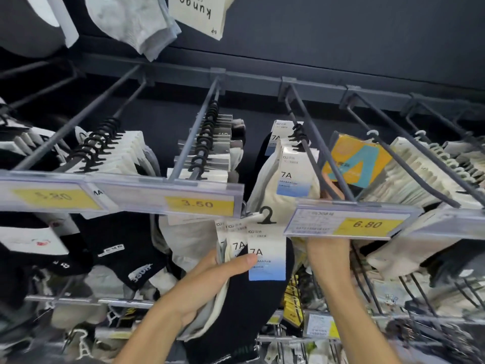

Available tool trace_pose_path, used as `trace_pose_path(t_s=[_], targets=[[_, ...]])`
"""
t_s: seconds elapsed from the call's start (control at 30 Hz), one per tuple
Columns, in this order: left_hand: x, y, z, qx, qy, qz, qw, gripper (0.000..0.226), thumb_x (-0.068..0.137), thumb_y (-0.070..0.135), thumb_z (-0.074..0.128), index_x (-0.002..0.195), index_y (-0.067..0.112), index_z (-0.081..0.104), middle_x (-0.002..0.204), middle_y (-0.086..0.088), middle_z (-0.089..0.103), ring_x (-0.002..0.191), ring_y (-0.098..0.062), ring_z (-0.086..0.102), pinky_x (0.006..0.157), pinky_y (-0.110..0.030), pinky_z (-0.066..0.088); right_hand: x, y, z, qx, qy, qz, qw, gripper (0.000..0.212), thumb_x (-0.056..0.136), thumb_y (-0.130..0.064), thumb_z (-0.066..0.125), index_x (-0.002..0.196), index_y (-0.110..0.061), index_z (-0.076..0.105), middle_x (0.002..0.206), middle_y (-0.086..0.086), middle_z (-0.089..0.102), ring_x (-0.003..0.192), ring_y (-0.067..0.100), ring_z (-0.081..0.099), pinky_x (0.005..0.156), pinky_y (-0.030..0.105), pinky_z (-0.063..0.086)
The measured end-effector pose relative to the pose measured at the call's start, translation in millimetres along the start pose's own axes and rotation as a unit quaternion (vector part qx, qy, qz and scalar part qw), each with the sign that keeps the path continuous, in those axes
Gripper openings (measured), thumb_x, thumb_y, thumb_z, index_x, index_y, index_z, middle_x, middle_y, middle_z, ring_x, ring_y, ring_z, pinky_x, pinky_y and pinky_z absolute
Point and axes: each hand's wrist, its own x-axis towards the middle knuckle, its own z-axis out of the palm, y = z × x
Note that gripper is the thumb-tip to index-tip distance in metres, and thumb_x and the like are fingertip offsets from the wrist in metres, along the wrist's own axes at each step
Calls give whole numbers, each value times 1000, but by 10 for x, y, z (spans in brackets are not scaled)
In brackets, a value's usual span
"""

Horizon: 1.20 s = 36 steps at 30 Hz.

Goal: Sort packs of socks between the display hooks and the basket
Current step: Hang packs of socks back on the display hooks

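Head view: a person is standing close under rows of display hooks [319, 145], both arms reaching up.
Left hand [210, 279]: gripping a fanned bunch of sock packs [266, 254], thumb pressing on the front "7A" card.
Right hand [328, 256]: reaching up behind the 6.80 price tag [349, 223]; fingertips [329, 191] are touching a white hanging pack [291, 177], grip unclear.
Handling: packs are looking light, soft and floppy; only card and plastic hanger [266, 215] are stiff.
Hold: probably pinching the card just below the hanger.
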Motion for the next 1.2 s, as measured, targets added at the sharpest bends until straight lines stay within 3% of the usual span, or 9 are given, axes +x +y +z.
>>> trace_pose_path(t_s=[0.1, 0.2, 0.3, 0.37, 0.47, 0.67, 0.83, 1.1, 1.2], targets=[[-56, 52, 78, 19, -20, 0, 1000, 33, 71, 54, 78, 101, 61, 66, 103, 43, 66, 96, 27, 58, 70, 6, 41, -362, 33, 26, -27, 10, -41, 999, 26, 94, -34, 60, 118, -44, 62, 118, -18, 67, 113, 0, 61, 91, 21, 51], [-74, 104, 126, -6, -51, -16, 999, 27, 84, 44, 68, 98, 67, 67, 109, 39, 67, 105, 21, 59, 76, 4, 43, -575, 103, 56, -103, -53, -4, 993, 37, 86, -51, 61, 122, -46, 59, 127, -19, 61, 122, 5, 56, 96, 30, 50], [-56, -30, 76, -9, -56, 16, 998, 34, 97, 32, 59, 130, 32, 67, 137, 10, 63, 129, 2, 52, 87, -6, 46, -562, 128, 18, -50, -63, 56, 995, 29, 83, -47, 67, 112, -44, 65, 116, -15, 70, 111, 8, 65, 95, 44, 53], [-48, -120, 5, 21, -8, 36, 999, 40, 102, 19, 51, 141, 10, 52, 150, -3, 49, 140, -10, 42, 96, -19, 35, -548, 123, -28, -20, -47, 53, 997, 28, 86, -35, 69, 112, -43, 67, 115, -15, 72, 110, 7, 66, 94, 36, 54], [72, 30, 182, 46, 1, -27, 999, 22, 71, 69, 67, 92, 66, 69, 107, 44, 63, 101, 26, 54, 91, -15, 37, -550, 95, -68, 20, -42, 27, 999, 30, 86, -26, 71, 113, -39, 68, 114, -13, 73, 108, 5, 67, 87, 18, 52], [66, 8, 154, 45, -31, 46, 997, 24, 78, 58, 67, 102, 64, 66, 113, 31, 69, 105, 12, 64, 77, -3, 49, -533, 79, -57, 14, -93, 62, 994, 34, 80, -40, 72, 113, -39, 69, 116, -7, 73, 110, 13, 68, 91, 34, 55], [42, 23, 140, 38, 28, 60, 997, 25, 71, 61, 61, 95, 65, 66, 100, 45, 66, 93, 27, 58, 68, 6, 42, -491, 74, -85, 31, -60, 30, 997, 33, 89, -34, 66, 120, -44, 61, 123, -15, 69, 117, 3, 63, 92, 17, 50], [-53, 29, -32, 6, 14, 27, 1000, 47, 61, 59, 80, 105, 49, 69, 105, 29, 73, 97, 9, 68, 81, -13, 55, 24, -135, -222, -44, 32, -78, 995, 34, 91, 3, 51, 123, -7, 60, 113, -14, 68, 106, -8, 61, 88, 8, 43], [-69, 36, -46, -16, 12, -4, 1000, 51, 55, 55, 74, 104, 41, 67, 95, 24, 76, 85, 7, 71, 70, -14, 57, 131, -189, -225, -55, -9, -17, 998, 34, 90, 20, 51, 125, 18, 50, 107, 18, 67, 82, -12, 62, 71, 3, 45]])
